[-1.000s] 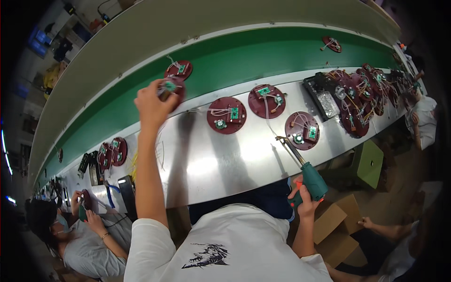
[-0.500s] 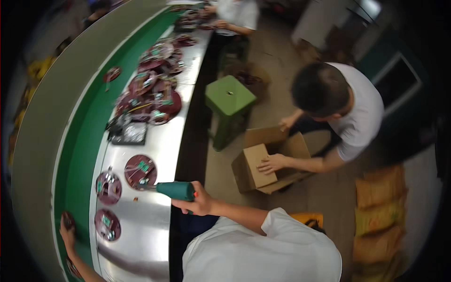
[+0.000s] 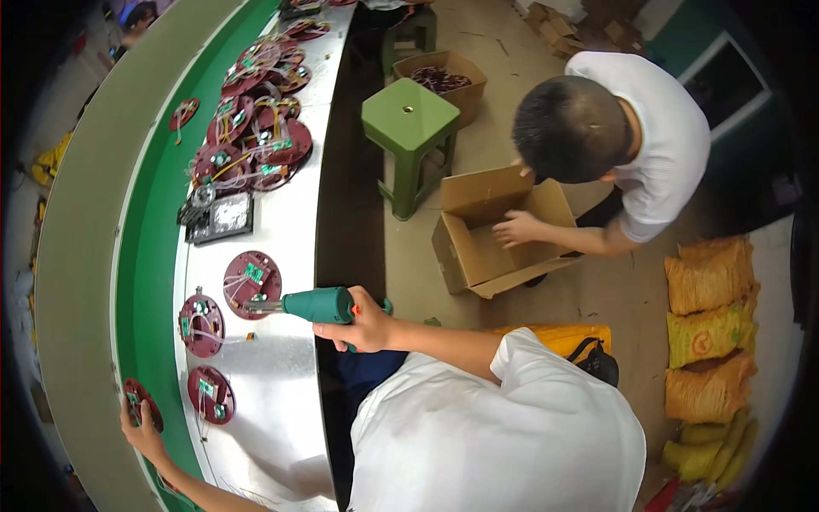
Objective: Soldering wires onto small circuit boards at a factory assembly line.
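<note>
My right hand is wrapped round the handle of a teal pistol-grip tool with a long metal nose. The nose points left, its tip over the lower part of a dark red disc that carries a green circuit board and wires. At the lower left, my left hand grips the edge of another dark red disc at the green belt. Two more wired discs, an upper one and a lower one, lie between my hands on the metal table.
Farther up the table are a black tray and a heap of wired discs. To the right, a co-worker reaches into an open cardboard box. A green stool and orange and yellow sacks stand on the floor.
The whole view has shifted. The brown carton under the co-worker's hand no longer shows, and the inside of the box is visible. My right hand still holds the tool over the same disc.
</note>
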The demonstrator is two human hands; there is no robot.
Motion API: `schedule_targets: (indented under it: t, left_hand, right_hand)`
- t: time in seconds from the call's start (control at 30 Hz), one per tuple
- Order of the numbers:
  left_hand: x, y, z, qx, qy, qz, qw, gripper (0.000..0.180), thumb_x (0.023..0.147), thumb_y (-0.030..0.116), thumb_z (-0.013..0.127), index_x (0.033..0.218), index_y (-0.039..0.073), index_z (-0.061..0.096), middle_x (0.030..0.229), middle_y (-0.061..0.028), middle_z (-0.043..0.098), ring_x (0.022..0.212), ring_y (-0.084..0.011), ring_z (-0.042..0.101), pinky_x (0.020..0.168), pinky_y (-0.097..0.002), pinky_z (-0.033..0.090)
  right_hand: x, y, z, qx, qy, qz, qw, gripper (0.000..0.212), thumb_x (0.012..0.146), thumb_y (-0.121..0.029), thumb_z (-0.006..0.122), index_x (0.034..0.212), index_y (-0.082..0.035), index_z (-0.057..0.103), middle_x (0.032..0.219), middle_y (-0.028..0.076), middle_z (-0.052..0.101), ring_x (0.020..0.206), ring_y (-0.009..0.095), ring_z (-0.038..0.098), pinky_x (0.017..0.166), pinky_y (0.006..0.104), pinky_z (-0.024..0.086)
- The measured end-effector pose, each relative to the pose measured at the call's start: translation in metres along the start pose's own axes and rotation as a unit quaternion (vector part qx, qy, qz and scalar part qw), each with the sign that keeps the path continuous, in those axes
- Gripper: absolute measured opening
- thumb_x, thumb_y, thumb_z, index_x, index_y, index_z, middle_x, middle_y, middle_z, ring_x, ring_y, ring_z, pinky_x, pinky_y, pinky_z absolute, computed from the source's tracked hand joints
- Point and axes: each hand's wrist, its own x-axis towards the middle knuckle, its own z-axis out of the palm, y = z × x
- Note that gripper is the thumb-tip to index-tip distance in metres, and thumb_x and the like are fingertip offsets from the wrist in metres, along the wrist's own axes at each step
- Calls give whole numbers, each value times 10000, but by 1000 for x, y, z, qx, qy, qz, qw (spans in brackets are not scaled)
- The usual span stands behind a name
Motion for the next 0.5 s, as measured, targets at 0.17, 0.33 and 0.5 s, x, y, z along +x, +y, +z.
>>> schedule_targets:
  t: [0.17,0.33,0.5]
  left_hand:
    - [-137,135,-10,-12,-2,84,996,512,828,156,805,1305,20,677,1262,-154,663,1164,-302,617,1048,-413,466]
    - [-224,200,48,-5,-94,56,994,611,660,210,832,1233,41,702,1205,-166,646,1146,-371,554,1036,-455,450]
    - [-246,196,73,10,-44,19,999,632,716,250,837,1290,44,669,1311,-127,627,1198,-371,521,1074,-487,396]
  right_hand:
    - [10,13,17,31,-26,4,999,164,935,-140,739,907,16,697,632,23,633,491,97,595,473,269,474]
    - [7,33,16,-11,-13,32,999,171,981,-139,678,1110,-29,692,715,61,672,536,132,618,475,274,471]
    - [9,35,-2,-15,-13,2,1000,401,1008,-222,552,1273,77,581,1000,189,683,516,182,610,468,305,515]
